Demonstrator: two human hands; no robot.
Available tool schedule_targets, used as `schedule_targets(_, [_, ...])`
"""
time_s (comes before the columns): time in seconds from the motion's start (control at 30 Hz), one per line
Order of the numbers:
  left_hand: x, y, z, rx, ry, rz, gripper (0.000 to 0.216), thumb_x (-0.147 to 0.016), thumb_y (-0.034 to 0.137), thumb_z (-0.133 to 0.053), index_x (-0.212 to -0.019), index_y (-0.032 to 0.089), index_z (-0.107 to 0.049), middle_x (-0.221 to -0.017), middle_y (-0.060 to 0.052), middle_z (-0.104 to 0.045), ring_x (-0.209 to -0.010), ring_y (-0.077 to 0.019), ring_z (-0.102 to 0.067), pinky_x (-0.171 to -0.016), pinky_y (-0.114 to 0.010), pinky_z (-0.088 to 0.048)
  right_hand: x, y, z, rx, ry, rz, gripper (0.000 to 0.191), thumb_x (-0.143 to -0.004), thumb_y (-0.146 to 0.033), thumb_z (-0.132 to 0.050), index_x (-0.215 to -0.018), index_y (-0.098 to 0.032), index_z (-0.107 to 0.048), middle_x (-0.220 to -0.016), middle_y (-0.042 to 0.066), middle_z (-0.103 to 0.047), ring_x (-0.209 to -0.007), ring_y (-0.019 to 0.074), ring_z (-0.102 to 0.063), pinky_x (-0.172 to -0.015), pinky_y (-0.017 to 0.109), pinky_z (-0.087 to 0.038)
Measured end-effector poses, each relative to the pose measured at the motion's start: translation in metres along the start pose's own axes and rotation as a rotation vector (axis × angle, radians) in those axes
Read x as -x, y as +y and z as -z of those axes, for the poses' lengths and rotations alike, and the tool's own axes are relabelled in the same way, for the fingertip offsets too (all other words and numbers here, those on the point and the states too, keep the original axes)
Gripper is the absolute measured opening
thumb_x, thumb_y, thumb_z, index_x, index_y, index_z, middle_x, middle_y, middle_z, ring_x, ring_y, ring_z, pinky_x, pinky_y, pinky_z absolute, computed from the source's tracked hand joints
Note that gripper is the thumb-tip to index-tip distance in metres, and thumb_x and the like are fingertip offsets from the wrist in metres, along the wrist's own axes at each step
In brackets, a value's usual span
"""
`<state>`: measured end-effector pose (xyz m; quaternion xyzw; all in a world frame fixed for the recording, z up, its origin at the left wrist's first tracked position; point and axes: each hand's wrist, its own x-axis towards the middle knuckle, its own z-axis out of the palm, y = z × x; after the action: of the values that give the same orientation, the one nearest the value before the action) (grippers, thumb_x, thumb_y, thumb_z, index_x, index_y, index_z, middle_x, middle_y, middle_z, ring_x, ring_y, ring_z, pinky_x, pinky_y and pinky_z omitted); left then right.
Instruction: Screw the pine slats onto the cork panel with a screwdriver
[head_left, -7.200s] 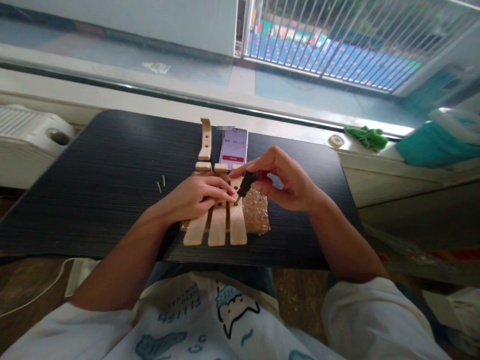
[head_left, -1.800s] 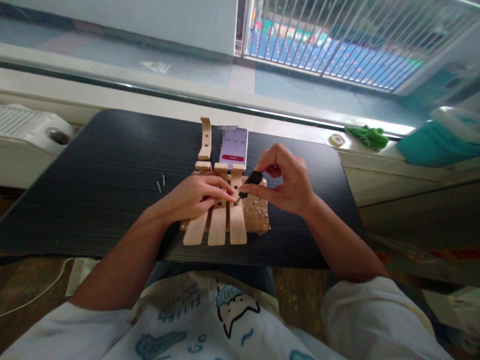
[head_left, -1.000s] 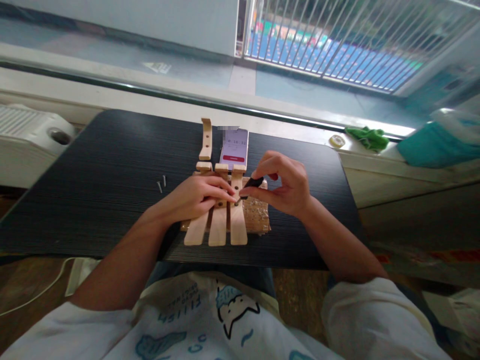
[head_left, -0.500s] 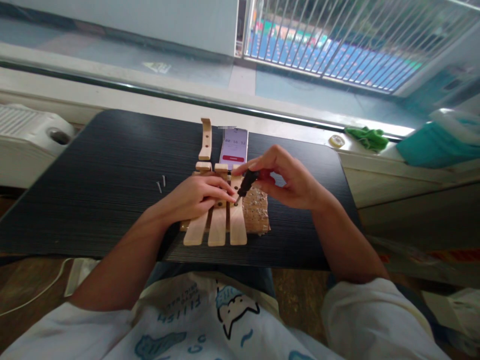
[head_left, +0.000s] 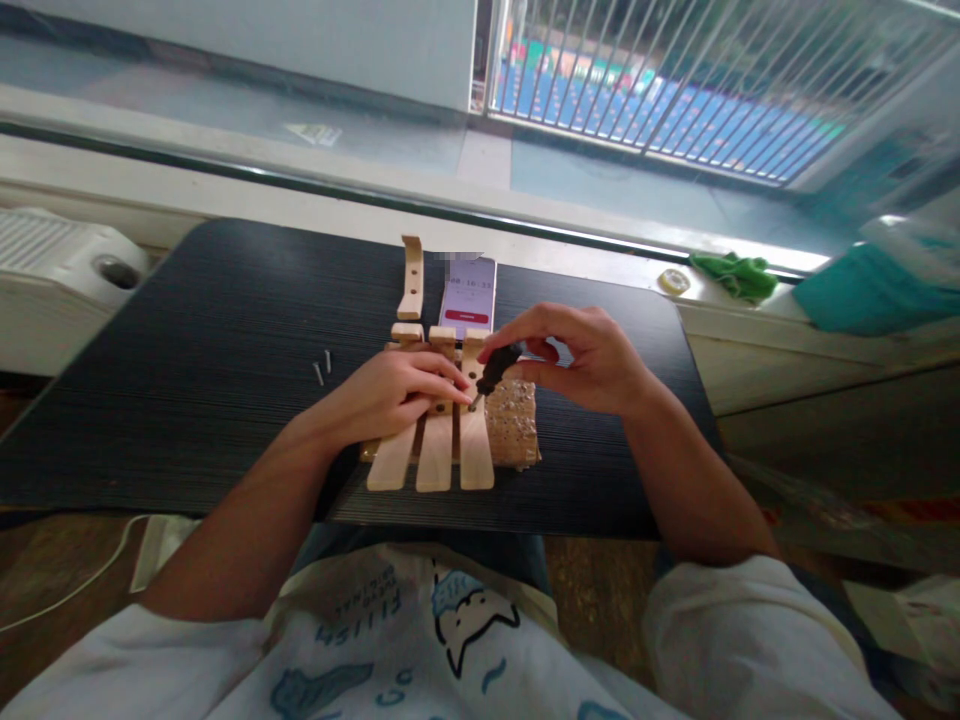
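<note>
My right hand (head_left: 589,355) grips the black handle of a screwdriver (head_left: 496,370) between thumb and fingers. The tilted tool's tip meets a hole in the rightmost wooden hook piece (head_left: 475,455). Flat across the pieces lies my left hand (head_left: 401,390), fingers stretched out and fingertips close to the tip. Beside that piece are a middle wooden piece (head_left: 435,460) and a left one (head_left: 392,462), partly hidden under the left hand. All three rest on a brown, tape-wrapped block (head_left: 517,425).
Behind the block lie a loose wooden hook (head_left: 413,280) and a phone (head_left: 469,290) showing a timer. Two screws (head_left: 322,368) lie left on the black table (head_left: 187,350). The sill at right holds a tape roll (head_left: 673,282), green cloth (head_left: 739,278) and teal container (head_left: 847,285).
My right hand has turned slightly around the screwdriver handle, its knuckles now a little lower and further right. The left hand and wooden pieces stay in place.
</note>
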<state>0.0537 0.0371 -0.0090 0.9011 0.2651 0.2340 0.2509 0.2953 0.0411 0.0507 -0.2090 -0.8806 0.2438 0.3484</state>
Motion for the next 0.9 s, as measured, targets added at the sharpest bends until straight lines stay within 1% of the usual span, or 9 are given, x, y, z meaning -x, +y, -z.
schedule_targets(0.17, [0.0, 0.0, 0.0, 0.001, 0.005, -0.001, 0.035, -0.087, 0.011, -0.045, -0.099, 0.024, -0.076, -0.106, -0.002, -0.073, -0.097, -0.0142, -0.066, -0.093, -0.028, -0.051, 0.0, 0.0, -0.002, 0.001, 0.035, 0.001, 0.019, -0.086, -0.029, -0.066, -0.098, -0.015, -0.068, -0.081, -0.001, -0.072, -0.053, 0.0015, -0.037, -0.05, 0.017, -0.035])
schedule_targets(0.37, [0.0, 0.0, 0.0, 0.001, 0.012, -0.01, 0.035, -0.087, 0.011, -0.045, -0.098, 0.023, -0.076, -0.105, -0.002, -0.073, -0.096, -0.0143, -0.066, -0.092, -0.028, -0.051, 0.0, 0.0, -0.006, 0.007, 0.082, -0.04, 0.022, -0.084, -0.033, -0.068, -0.094, -0.015, -0.068, -0.08, -0.001, -0.072, -0.053, 0.0016, -0.041, -0.05, 0.018, -0.036])
schedule_targets(0.57, [-0.001, 0.001, 0.0, 0.004, 0.007, 0.002, 0.036, -0.086, 0.011, -0.045, -0.098, 0.023, -0.076, -0.105, -0.003, -0.073, -0.096, -0.0145, -0.066, -0.092, -0.027, -0.051, -0.001, 0.003, -0.012, 0.028, 0.181, -0.037, 0.027, -0.078, -0.039, -0.073, -0.086, -0.014, -0.066, -0.069, -0.004, -0.063, -0.053, 0.0021, -0.041, -0.052, 0.018, -0.038])
schedule_targets(0.67, [0.0, 0.001, 0.0, 0.008, -0.002, 0.021, 0.036, -0.086, 0.011, -0.045, -0.098, 0.024, -0.076, -0.104, -0.002, -0.073, -0.096, -0.0144, -0.066, -0.093, -0.028, -0.051, -0.001, 0.002, -0.014, 0.062, 0.197, -0.042, 0.029, -0.077, -0.042, -0.073, -0.084, -0.015, -0.064, -0.067, -0.005, -0.058, -0.054, 0.0029, -0.041, -0.053, 0.019, -0.039])
schedule_targets(0.77, [0.0, 0.0, 0.0, 0.009, -0.006, 0.015, 0.036, -0.086, 0.011, -0.044, -0.099, 0.024, -0.076, -0.104, -0.002, -0.073, -0.097, -0.0146, -0.065, -0.093, -0.028, -0.05, 0.0, 0.001, -0.015, 0.096, 0.204, -0.031, 0.027, -0.077, -0.041, -0.073, -0.084, -0.016, -0.063, -0.067, -0.006, -0.056, -0.054, 0.0033, -0.042, -0.053, 0.019, -0.04])
schedule_targets(0.9, [0.001, -0.001, 0.0, 0.005, -0.01, 0.008, 0.037, -0.086, 0.009, -0.045, -0.1, 0.023, -0.076, -0.107, -0.003, -0.072, -0.1, -0.0151, -0.065, -0.093, -0.027, -0.05, 0.001, 0.0, -0.016, 0.14, 0.23, 0.008, 0.025, -0.075, -0.034, -0.076, -0.083, -0.017, -0.06, -0.067, -0.007, -0.054, -0.055, 0.0034, -0.042, -0.054, 0.019, -0.04])
